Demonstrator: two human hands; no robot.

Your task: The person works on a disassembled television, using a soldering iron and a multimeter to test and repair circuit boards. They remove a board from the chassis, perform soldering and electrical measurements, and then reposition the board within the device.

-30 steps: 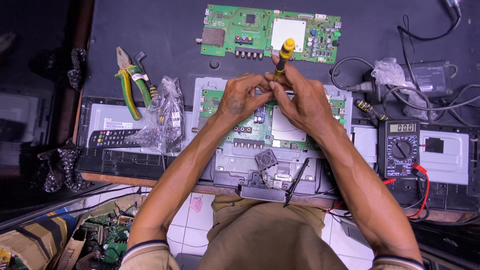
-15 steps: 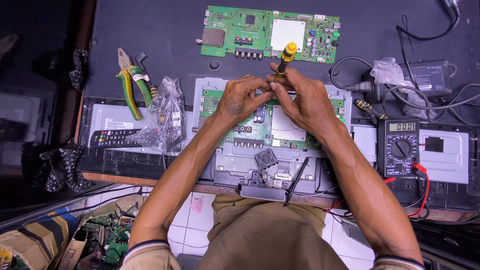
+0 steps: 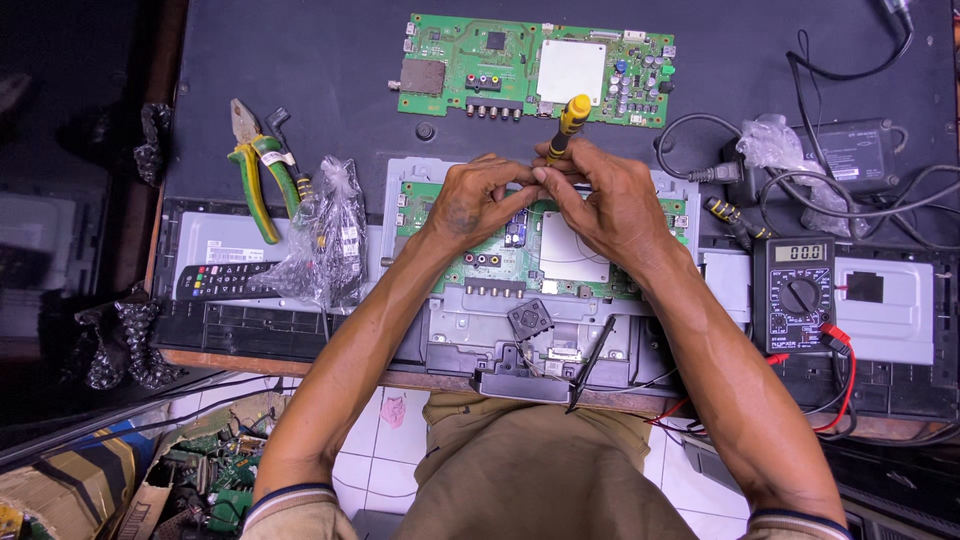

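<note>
- The screwdriver (image 3: 570, 122), yellow handle with a black band, stands nearly upright over the top edge of the near circuit board (image 3: 570, 255), handle tipped toward 1 o'clock; its tip is hidden behind the hands.
- The right hand (image 3: 610, 205) has its fingers clamped on the screwdriver's lower shaft; the left hand (image 3: 470, 205) meets it fingertip to fingertip, its fingers pinched together at the same spot; what they pinch cannot be told.
- That green board lies in a grey metal chassis (image 3: 480, 335) at the table's (image 3: 300, 60) near edge.
- At 12 o'clock of the hands lies a second green circuit board (image 3: 450, 60), well apart.
- At 9 o'clock: a crumpled clear plastic bag (image 3: 325, 235); past it green-and-yellow pliers (image 3: 255, 175); below them a black remote control (image 3: 225, 280).
- At 3 to 4 o'clock sits a black multimeter (image 3: 795, 292) with red and black leads; at 2 o'clock a black power adapter (image 3: 850, 150) amid cables.
</note>
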